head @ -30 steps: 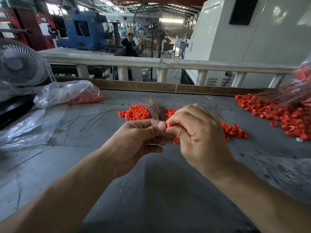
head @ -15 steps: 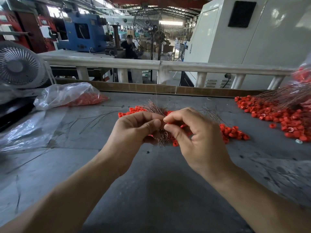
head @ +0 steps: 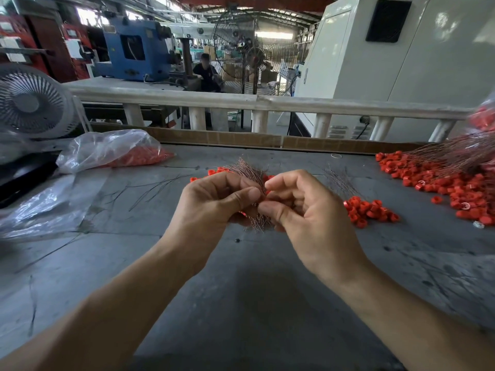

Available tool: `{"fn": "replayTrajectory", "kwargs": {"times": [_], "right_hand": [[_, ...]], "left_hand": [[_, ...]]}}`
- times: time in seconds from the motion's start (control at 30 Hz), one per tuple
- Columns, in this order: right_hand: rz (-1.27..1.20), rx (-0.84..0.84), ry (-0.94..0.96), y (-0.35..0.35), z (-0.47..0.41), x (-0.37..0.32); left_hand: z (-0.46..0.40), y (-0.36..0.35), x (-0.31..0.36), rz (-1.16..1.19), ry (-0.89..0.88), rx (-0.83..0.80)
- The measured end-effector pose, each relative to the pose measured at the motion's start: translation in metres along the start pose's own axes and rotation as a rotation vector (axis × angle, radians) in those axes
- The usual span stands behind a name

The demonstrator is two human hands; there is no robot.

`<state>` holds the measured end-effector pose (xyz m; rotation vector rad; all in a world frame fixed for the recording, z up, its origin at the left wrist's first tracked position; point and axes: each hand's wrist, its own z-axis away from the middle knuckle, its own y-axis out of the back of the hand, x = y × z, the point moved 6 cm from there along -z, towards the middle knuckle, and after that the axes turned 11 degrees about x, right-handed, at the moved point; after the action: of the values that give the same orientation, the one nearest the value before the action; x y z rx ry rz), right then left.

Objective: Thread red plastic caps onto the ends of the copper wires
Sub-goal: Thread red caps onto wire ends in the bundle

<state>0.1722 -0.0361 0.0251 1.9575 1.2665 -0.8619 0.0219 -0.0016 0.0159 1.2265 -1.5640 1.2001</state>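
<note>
Copper wires [head: 253,174] are bunched in the left hand [head: 214,202] above the desk [head: 241,290], fingers clamped round them. Both hands have risen from the loose red caps [head: 369,210] lying right of them. Right hand [head: 302,210] pinches at the bundle; the cap between its fingers is no longer plainly visible, probably seated.
</note>
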Motion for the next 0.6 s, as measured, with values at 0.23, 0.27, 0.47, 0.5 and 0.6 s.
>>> {"fn": "replayTrajectory", "kwargs": {"times": [0.23, 0.27, 0.47, 0.5, 0.6], "right_hand": [[-0.088, -0.017, -0.041, -0.001, -0.002, 0.005], [-0.073, -0.037, -0.048, -0.001, -0.002, 0.007], [-0.017, -0.096, -0.127, 0.001, -0.005, 0.015], [-0.017, -0.117, -0.139, 0.0, -0.005, 0.016], [-0.024, -0.182, -0.16, -0.004, -0.003, 0.014]], "left_hand": [[-0.004, 0.008, 0.001, 0.006, -0.025, 0.076], [-0.004, 0.009, -0.001, -0.014, -0.019, 0.087], [-0.008, 0.017, -0.004, -0.005, 0.014, 0.132], [-0.009, 0.018, -0.005, 0.019, 0.027, 0.137], [-0.008, 0.019, -0.009, 0.09, 0.093, 0.133]]}}
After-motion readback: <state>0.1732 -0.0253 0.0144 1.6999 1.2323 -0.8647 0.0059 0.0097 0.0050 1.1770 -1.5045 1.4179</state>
